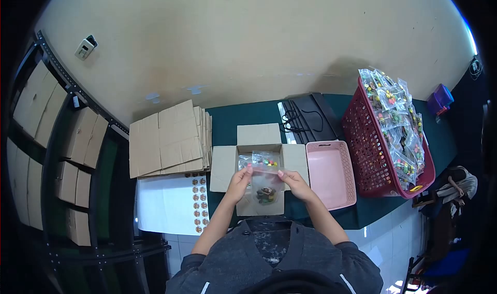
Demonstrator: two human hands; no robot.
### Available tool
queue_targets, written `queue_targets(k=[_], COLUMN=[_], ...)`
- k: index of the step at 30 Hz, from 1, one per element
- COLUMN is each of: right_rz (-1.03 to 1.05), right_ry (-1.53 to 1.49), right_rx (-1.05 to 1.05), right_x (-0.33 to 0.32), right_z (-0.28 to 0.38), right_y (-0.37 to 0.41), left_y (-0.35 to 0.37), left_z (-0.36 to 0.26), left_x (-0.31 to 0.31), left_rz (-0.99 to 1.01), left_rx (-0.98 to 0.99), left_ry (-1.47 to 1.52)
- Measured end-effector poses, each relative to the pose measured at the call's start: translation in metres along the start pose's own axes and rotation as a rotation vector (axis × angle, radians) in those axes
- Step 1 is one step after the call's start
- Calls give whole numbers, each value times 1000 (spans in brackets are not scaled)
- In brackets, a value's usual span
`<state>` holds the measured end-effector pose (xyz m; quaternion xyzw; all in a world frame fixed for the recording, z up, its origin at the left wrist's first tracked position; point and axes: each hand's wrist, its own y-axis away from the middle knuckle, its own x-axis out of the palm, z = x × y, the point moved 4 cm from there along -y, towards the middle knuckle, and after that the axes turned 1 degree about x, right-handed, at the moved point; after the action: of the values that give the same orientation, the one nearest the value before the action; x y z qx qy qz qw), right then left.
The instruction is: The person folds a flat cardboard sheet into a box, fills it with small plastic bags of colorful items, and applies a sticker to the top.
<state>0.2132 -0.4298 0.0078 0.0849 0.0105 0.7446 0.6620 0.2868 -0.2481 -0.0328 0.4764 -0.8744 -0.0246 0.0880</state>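
Both forearms reach fwd from the body, angled in twd each other over the open cardboard box [223,168]. L hand [242,182] & R hand [294,183], fingers nearly closed, pinch opp. top corners of a clear plastic bag [266,185] w/ small dark & coloured pcs at its bottom, hanging over the box's near side.

The carton's [259,134] far side opens upward; a bag [266,189] overhangs the near.
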Motion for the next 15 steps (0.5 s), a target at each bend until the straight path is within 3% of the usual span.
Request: queue_targets(k=[1,3,4,6,8,11,13,14,15], right_rz=[-79,-150,-222,-230,-203,-173,-221,-343,-464], right_ry=[10,76,140,236,341,254,288,188,85], right_rx=[-35,-117,-198,-273,-415,-445,-491,-409,-325], right_x=[-1,1,3,22,32,33,35,33,28], right_z=[0,4,7,13,19,26,29,22,14], right_y=[0,-3,-3,-1,-2,-5,-10,-12,-14], left_y=[0,5,6,11,19,24,28,24,26], left_z=[3,-25,-27,-36,-45,-46,-50,-53,-49], left_x=[1,6,12,32,45,51,49,47,46], left_rz=[0,-202,-202,-71,-71,-88,-121,-83,-76], left_rx=[0,262,259,434,415,396,223,418,412], left_ry=[1,13,14,-167,-155,-74,81,-98,-100])
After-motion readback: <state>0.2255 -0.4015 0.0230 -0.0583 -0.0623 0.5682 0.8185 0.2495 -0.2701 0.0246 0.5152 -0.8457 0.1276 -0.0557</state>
